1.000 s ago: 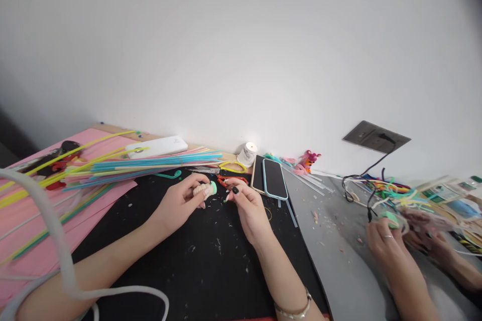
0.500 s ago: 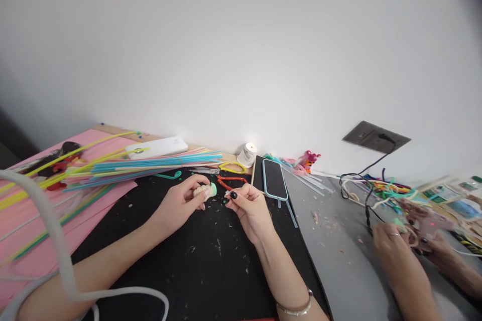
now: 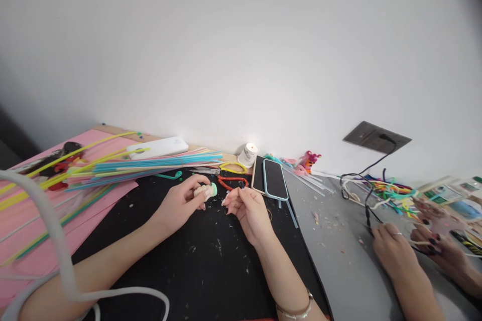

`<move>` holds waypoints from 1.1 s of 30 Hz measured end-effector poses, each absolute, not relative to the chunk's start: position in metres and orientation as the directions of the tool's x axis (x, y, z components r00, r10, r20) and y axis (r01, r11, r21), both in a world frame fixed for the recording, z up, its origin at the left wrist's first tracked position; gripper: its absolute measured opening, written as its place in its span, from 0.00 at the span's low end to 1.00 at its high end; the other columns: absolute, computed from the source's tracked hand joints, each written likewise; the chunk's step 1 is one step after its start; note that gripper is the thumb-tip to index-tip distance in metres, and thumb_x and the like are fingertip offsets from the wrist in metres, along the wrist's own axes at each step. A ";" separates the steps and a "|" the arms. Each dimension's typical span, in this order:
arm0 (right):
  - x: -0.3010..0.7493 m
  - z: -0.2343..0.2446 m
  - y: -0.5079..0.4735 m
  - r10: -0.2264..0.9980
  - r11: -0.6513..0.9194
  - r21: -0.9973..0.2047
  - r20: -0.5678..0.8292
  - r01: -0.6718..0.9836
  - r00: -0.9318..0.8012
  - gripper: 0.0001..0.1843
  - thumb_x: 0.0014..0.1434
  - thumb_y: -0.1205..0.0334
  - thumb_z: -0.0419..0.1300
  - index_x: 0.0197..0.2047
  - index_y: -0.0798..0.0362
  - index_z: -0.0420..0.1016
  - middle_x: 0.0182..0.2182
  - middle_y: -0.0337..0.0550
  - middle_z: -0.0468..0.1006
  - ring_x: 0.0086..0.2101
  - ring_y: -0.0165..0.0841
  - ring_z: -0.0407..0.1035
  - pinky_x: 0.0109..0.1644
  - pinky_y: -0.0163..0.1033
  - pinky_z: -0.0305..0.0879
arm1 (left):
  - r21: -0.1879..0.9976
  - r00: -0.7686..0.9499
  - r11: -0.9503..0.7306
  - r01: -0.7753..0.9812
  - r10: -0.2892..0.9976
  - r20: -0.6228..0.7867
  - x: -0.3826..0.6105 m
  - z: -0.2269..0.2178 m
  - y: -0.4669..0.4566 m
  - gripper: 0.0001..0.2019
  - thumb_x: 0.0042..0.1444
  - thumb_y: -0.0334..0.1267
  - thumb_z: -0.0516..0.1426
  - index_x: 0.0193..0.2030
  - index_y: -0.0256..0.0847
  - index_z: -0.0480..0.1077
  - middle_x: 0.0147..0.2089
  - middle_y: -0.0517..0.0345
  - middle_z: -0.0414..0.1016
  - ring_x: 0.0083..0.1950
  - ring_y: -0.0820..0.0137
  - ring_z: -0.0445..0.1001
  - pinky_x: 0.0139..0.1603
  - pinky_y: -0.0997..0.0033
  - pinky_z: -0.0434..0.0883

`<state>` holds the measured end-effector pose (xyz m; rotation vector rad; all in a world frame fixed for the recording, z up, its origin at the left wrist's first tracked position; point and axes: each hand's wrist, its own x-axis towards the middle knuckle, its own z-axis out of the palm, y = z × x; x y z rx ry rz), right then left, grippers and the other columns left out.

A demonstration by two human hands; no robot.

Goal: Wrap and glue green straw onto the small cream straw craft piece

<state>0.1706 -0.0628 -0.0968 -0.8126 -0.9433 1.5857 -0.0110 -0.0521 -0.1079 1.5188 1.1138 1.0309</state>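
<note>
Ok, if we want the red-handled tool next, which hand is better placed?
Probably the right hand: it is just on the near side of the red-handled tool, though whether it pinches something small is unclear. The left hand is occupied, gripping the cream-and-green piece.

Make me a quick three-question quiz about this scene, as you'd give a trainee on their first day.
1. Which of the wearer's hands holds the cream-and-green piece?
2. True or false: the phone lies with its dark screen facing up.
3. What colour is the mat beneath the wearer's hands? A) pink B) black C) yellow

Key: 1. The left hand. 2. True. 3. B.
</note>
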 end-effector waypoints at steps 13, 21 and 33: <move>0.172 -0.101 -0.061 0.994 -0.102 -0.951 -0.090 -0.292 -0.057 0.09 0.47 0.61 0.67 0.22 0.57 0.74 0.18 0.39 0.75 0.18 0.22 0.60 0.24 0.29 0.56 | 0.976 0.236 -0.136 0.167 0.967 0.095 -0.010 -0.106 -0.052 0.10 0.57 0.44 0.54 0.42 0.43 0.64 0.28 0.65 0.65 0.29 0.70 0.72 0.35 0.68 0.69; 0.173 -0.106 -0.058 0.994 -0.109 -0.942 -0.113 -0.316 -0.007 0.17 0.50 0.54 0.62 0.17 0.56 0.70 0.09 0.33 0.63 0.13 0.22 0.52 0.18 0.30 0.46 | 0.974 0.222 -0.141 0.180 0.970 0.099 -0.010 -0.105 -0.053 0.10 0.56 0.45 0.54 0.41 0.43 0.65 0.28 0.65 0.66 0.28 0.70 0.72 0.35 0.69 0.70; 0.170 -0.102 -0.060 0.988 -0.151 -0.941 -0.138 -0.302 -0.066 0.12 0.47 0.58 0.67 0.32 0.59 0.80 0.24 0.43 0.79 0.21 0.23 0.67 0.28 0.30 0.65 | 0.974 0.216 -0.151 0.167 0.970 0.113 -0.011 -0.104 -0.052 0.09 0.55 0.42 0.54 0.42 0.42 0.66 0.27 0.64 0.67 0.29 0.70 0.72 0.35 0.69 0.71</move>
